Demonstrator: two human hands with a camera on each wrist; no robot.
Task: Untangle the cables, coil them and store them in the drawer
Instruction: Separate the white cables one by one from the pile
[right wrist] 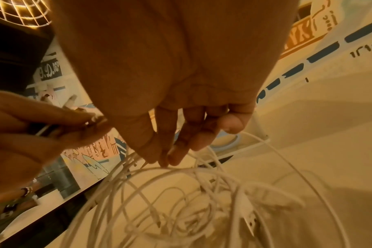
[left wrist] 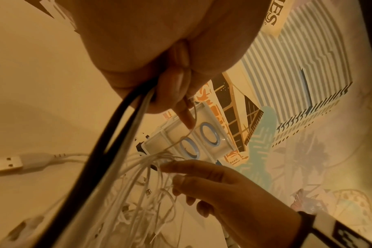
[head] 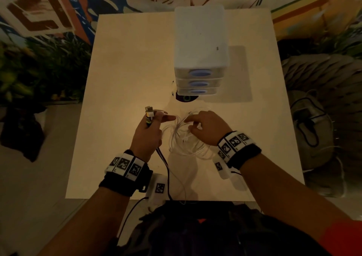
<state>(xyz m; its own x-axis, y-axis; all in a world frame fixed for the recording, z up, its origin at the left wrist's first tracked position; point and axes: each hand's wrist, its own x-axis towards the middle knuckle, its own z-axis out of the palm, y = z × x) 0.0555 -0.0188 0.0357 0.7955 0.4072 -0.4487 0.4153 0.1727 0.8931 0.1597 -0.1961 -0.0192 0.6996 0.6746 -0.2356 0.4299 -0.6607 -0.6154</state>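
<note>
Left hand (head: 146, 136): fingers curled round a dark cable (head: 164, 162) and white strands, plug ends protruding above the fist. Right hand (head: 205, 127): fingertips pinching loops of the white cable tangle (head: 186, 140), which lies at mid-table (head: 121, 64) toward the near edge. Drawer unit (head: 199, 40): three closed drawers, standing toward the far edge. Loose USB plug (left wrist: 7, 163): flat on the tabletop.

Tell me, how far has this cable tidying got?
Early. Nothing looks stored: the drawer unit shows all three drawers shut. The left hand grips a dark cable while the right hand picks at the tangled white cables. Untangling, coiling and storing remain.
</note>
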